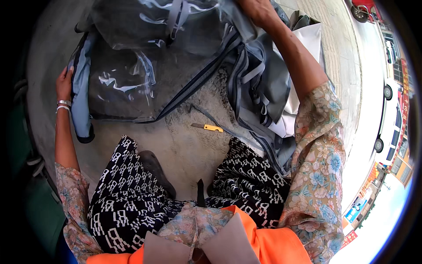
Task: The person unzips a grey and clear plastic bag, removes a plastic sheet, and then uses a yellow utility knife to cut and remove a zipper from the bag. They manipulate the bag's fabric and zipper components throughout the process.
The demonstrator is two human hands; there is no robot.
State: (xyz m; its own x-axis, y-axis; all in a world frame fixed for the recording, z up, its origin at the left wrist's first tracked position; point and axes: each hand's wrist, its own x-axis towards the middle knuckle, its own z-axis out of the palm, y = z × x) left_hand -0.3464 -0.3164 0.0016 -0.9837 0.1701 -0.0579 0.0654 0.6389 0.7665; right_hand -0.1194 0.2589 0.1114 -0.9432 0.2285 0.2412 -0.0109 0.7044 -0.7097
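The left hand [64,86] had its fingers closed on blue fabric [81,99] edging a clear plastic sheet [118,103] on the ground [176,143]. A bare-bladed yellow knife [213,128] nearby could have nicked the sheet if dragged across; farther right, the frame's top cut off the right hand [256,10], its grip impossible to tell.

ground [180,145]: passable between trousered legs [250,176].
knife [213,128]: lies just beyond that gap, blade exposed.
clear plastic sheet [118,88]: bars the far side, left to middle.
grey fabric [279,81]: bunched, obstructs the right.
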